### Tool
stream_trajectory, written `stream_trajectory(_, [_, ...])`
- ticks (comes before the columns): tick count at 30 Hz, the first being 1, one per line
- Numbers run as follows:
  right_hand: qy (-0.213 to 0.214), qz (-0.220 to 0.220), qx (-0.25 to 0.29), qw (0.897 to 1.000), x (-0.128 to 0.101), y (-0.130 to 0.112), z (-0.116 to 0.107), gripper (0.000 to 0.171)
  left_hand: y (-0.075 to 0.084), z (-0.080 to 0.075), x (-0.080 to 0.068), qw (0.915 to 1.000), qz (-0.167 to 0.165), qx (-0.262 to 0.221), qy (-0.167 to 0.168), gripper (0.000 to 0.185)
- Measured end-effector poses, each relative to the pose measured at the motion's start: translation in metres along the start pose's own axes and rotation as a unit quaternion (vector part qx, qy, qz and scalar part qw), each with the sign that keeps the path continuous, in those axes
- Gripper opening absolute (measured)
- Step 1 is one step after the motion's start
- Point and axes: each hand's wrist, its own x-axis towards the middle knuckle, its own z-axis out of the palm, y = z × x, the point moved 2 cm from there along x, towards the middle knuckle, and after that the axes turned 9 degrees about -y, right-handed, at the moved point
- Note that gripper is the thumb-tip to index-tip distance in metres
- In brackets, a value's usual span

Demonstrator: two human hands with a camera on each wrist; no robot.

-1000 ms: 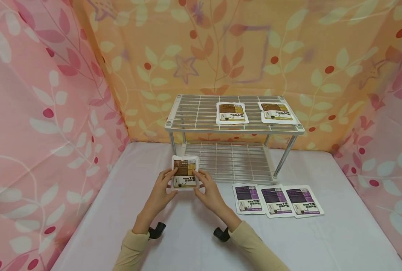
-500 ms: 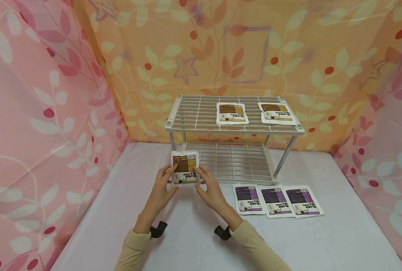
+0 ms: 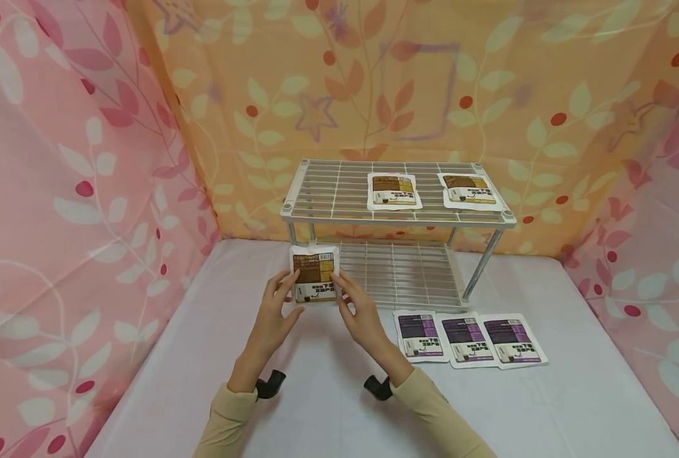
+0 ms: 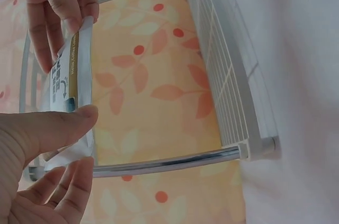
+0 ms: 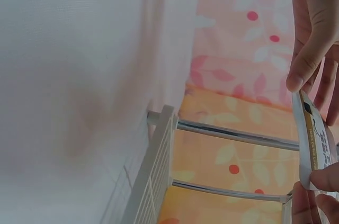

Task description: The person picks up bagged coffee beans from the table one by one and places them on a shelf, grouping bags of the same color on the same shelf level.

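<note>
A white-edged brown and yellow pouch [image 3: 315, 273] is held up in front of the left end of the wire shelf rack [image 3: 307, 213]. My left hand [image 3: 270, 316] pinches its left edge, and my right hand [image 3: 363, 316] pinches the right edge. In the left wrist view the pouch [image 4: 80, 86] appears nearly edge-on between the two hands. The right wrist view shows its edge too, with the left thumb on one end and right fingers on the other. Two similar pouches, one mid-shelf [image 3: 394, 191] and one at the right end [image 3: 471, 191], lie on the upper tier.
Three purple pouches, a left one [image 3: 420, 337], a middle one [image 3: 468, 340] and a right one [image 3: 514, 341], lie in a row before the rack's right side. The lower wire tier [image 3: 396, 273] sits low over the white tabletop [image 3: 328, 407]. Patterned cloth walls [image 3: 247, 76] surround the table.
Both hands have raised the brown and yellow pouch and moved it slightly forward, nearer the rack's upper tier. The other pouches have stayed where they were.
</note>
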Motion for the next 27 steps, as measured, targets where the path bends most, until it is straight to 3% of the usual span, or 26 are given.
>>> stream_trajectory(16, [0.068,-0.048,-0.028,0.996,0.015,-0.016,-0.017,0.048,0.02,-0.013,0.018,0.9985,0.043,0.013,0.033,0.079])
stream_trajectory(27, [0.078,-0.06,-0.035,0.995,0.027,-0.023,-0.03,0.045,0.031,-0.022,0.033,0.9978,0.053,0.018,0.036,0.077])
